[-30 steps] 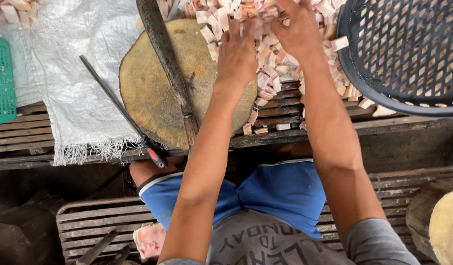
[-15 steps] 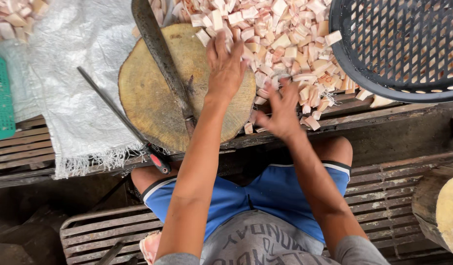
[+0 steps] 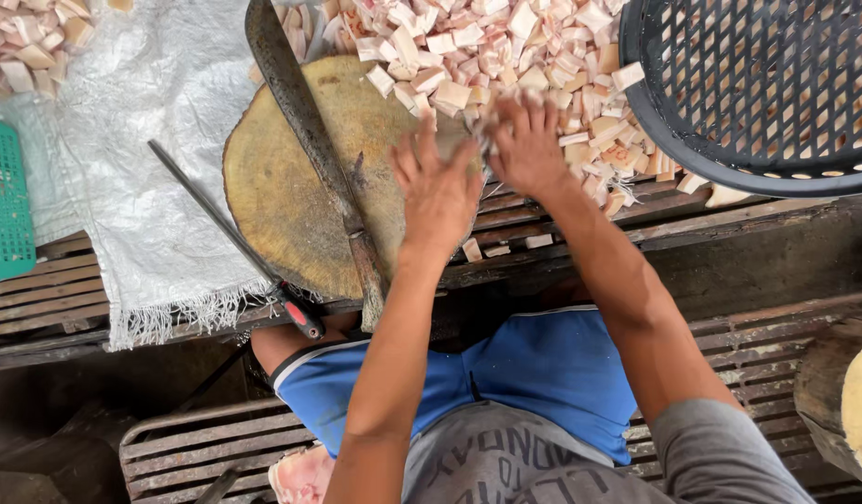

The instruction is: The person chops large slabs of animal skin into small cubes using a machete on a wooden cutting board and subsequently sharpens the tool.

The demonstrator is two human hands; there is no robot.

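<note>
Head camera is looking straight down at somebody sitting at a slatted wooden tabletop point(image 3: 67, 308), and here's the count. Two bare hands are working: the left hand point(image 3: 437, 191) is lying flat, fingers spread, on the right edge of one round wooden chopping block point(image 3: 300, 187), grip wide and holding nothing. The right hand point(image 3: 527, 145) is sitting just beside it, fingers splayed into the near edge of the pile of pale cut chunks point(image 3: 506, 47); some chunks are blurring under the fingertips, so I can't tell whether that grip is actually closing on any. Way too many chunks to count, one big heap running from the block's top over to the basket, plus a second small heap point(image 3: 30, 42) in the top left corner and a few strays lying on the slats.

Two blades: one long dark cleaver point(image 3: 305, 131) lying diagonally across the block with its handle hanging over the near edge, and one thin knife with a red-tipped handle point(image 3: 230, 243) lying on the sack. One white woven sack point(image 3: 142, 140) is spreading under the block, fringe dangling. One black mesh basket point(image 3: 655, 112) is sitting at the right, one green one point(image 3: 6, 205) at the left edge.

Below, blue shorts point(image 3: 543, 373), more dark slats, and a log end point(image 3: 855, 411) peeking in bottom right.
</note>
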